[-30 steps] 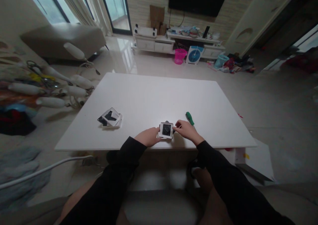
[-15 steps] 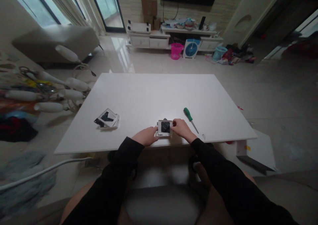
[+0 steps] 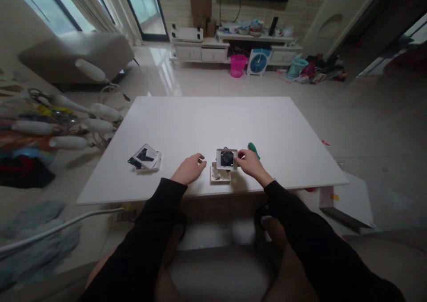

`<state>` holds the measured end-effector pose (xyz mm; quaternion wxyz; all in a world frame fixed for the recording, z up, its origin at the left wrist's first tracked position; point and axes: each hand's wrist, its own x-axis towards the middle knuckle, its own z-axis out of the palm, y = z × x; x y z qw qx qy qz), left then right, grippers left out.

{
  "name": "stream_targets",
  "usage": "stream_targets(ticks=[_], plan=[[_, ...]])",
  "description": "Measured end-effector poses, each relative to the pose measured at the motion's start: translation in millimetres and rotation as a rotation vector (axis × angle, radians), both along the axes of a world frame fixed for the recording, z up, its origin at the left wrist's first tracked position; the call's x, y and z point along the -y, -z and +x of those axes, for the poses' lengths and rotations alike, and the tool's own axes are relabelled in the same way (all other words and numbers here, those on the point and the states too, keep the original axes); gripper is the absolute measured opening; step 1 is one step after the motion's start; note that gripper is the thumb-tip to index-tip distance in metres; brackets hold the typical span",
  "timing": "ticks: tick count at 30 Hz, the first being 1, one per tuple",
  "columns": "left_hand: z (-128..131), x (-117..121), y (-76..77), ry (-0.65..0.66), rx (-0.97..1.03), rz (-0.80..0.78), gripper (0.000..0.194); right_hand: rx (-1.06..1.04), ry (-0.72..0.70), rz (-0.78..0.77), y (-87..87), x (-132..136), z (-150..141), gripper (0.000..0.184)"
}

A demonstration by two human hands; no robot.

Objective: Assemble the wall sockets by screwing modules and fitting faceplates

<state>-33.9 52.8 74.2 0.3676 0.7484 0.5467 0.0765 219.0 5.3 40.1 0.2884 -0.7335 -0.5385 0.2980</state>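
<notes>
My right hand (image 3: 250,163) pinches the right edge of a white square frame (image 3: 219,159), through whose opening a black piece (image 3: 227,159) shows. Below and partly behind it, a shallow white box (image 3: 220,176) lies on the white table (image 3: 200,119), with small parts inside too small to make out. My left hand (image 3: 190,168) hovers left of the frame, its fingers apart and holding nothing. Just beyond my right hand shows the green handle of a screwdriver (image 3: 253,149); the hand hides its shaft. Farther left lies a second white frame (image 3: 147,156) tilted over black and white pieces.
White rod-shaped things with cables (image 3: 96,125) crowd the floor left of the table. At the right front corner stands a white box (image 3: 348,204). Across the room are a pink basket (image 3: 238,66), a blue fan (image 3: 258,62) and a TV cabinet (image 3: 190,53).
The white frame has been lifted up and away from the shallow box by my right hand, uncovering the box. My left hand has let go and moved left, its fingers opening.
</notes>
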Motion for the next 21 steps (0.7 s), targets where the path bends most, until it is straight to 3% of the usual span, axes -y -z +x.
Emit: stream_targets(ticks=[3,6,9,11,16,21], plan=[[10,2,-1.0,-0.222,0.306,-0.143,0.034,-0.159,0.043,0.026,-3.9,-3,9,0.008],[24,9,-3.8,-0.415,0.638,-0.416,0.029,-0.4,0.038,0.034,-8.9,-3,9,0.01],[36,17,-8.9,-0.462,0.901,-0.644,0.027,-0.725,0.008,0.038,-14.2,0,1,0.021],[42,21,-12.1,-0.452,1.003,-0.738,0.026,-0.82,-0.008,0.041,-17.1,2,-4,0.027],[46,27,-14.8,-0.515,1.111,-0.786,0.023,-0.866,-0.026,0.038,-21.4,4,-10,0.032],[45,28,-15.6,-0.567,1.129,-0.77,0.017,-0.843,0.046,0.073,-24.7,6,-10,0.035]])
